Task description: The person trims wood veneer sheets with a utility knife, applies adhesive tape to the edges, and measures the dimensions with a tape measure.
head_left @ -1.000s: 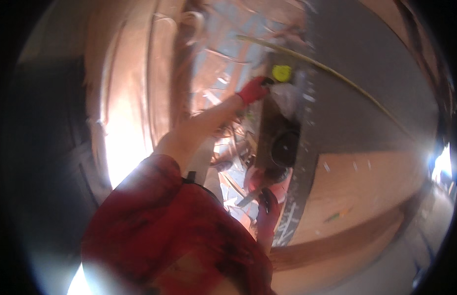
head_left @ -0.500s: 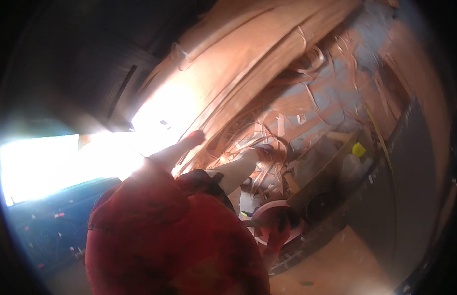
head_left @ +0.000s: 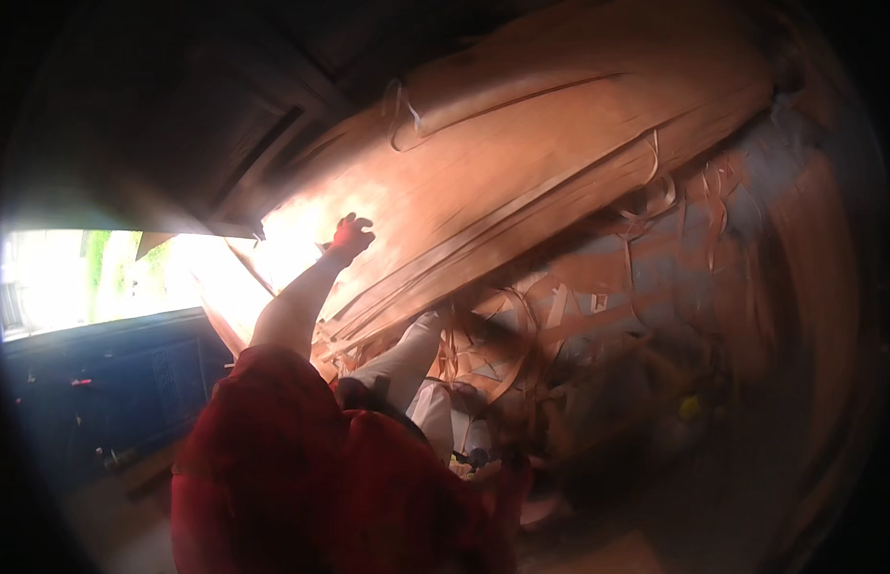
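Note:
My left arm reaches forward from a red sleeve [head_left: 273, 411], and my left hand [head_left: 352, 236] is over the brightly lit end of a stack of long, thin wooden sheets [head_left: 560, 143]. Its fingers are apart and slightly bent, with nothing visible in them; whether they touch the top sheet I cannot tell. Low in the middle, my right hand [head_left: 510, 478] is dark and smeared by motion. What it holds, if anything, is hidden.
Curled wood strips [head_left: 516, 335] and offcuts litter the floor beneath the stack's edge. A dark blue panel [head_left: 110, 392] stands at the left below a glaring opening [head_left: 81, 277]. A dark surface [head_left: 177, 124] looms at the upper left. Something yellow [head_left: 691, 408] shows at the right.
My left hand has come up and over the stack, its fingers now distinct. The view has shifted, showing more of the stack. The round, pale-rimmed container by my right hand is no longer distinct.

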The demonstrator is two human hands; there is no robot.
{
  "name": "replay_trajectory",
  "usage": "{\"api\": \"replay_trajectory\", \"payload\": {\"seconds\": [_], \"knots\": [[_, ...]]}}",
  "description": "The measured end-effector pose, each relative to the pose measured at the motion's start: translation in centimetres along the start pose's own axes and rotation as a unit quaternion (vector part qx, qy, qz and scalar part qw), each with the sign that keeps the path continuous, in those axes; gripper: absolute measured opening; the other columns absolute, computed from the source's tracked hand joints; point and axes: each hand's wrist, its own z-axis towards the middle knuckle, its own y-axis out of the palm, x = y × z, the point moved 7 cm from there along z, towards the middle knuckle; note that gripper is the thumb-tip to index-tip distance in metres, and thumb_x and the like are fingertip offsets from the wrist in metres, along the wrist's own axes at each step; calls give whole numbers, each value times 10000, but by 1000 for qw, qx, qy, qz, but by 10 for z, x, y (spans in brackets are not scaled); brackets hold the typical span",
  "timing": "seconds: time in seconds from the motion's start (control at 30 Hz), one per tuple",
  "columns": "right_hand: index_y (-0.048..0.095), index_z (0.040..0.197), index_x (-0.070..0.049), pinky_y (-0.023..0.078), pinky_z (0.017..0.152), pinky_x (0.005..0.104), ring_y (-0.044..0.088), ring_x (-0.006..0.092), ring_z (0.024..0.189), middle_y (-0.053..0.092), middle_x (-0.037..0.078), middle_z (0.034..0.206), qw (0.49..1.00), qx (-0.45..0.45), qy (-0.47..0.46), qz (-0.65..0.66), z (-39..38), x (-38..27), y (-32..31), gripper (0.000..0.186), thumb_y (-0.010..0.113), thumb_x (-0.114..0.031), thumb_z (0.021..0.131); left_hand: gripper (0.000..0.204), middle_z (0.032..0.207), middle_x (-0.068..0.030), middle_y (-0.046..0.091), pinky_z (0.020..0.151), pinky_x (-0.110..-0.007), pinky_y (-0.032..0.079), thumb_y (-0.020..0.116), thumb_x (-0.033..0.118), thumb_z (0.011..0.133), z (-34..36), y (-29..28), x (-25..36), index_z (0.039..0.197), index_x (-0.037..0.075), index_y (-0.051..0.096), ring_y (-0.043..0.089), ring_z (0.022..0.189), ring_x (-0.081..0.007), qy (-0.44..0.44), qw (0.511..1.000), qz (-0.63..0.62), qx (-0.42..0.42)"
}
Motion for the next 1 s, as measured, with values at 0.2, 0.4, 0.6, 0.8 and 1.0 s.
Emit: {"api": "replay_trajectory", "payload": {"seconds": [0.2,0.4,0.6,0.8,1.0], "knots": [[611,1292,17,506,936,334,653,211,1105,694,122,1190,996,-10,49,78,67,-59,15,365,620,-82,940,355,1374,-144,466,1101,-442,399,662,219,765,171,44,80,1102,303,737,387,1306,-386,51,998,27,36],[627,1285,-6,520,903,322,674,207,1035,708,116,1148,983,-15,134,128,130,-69,34,361,614,-79,932,481,1614,-130,290,1184,-498,246,610,185,794,298,86,104,1241,341,692,172,1500,-400,-43,997,34,-59],[623,1289,-13,497,951,341,645,242,1096,678,148,1205,998,-52,1,37,180,-149,34,346,617,-81,950,480,1383,-114,580,1102,-406,413,586,45,800,281,85,94,1265,143,651,496,1324,-325,72,983,-148,-87],[562,1372,-59,527,906,332,639,194,1064,642,111,1280,979,-111,87,147,226,-211,36,384,513,-242,1037,424,1184,-169,660,984,-419,480,593,-23,765,67,-16,193,1181,29,658,588,1125,-357,336,887,-295,-117],[590,1338,-26,523,819,289,617,117,907,672,66,1204,935,-159,-136,286,223,-241,74,360,502,-144,1010,319,1214,-157,620,1017,-437,447,634,56,807,-166,-45,267,1120,6,674,576,1127,-373,561,798,-117,-189]]}}
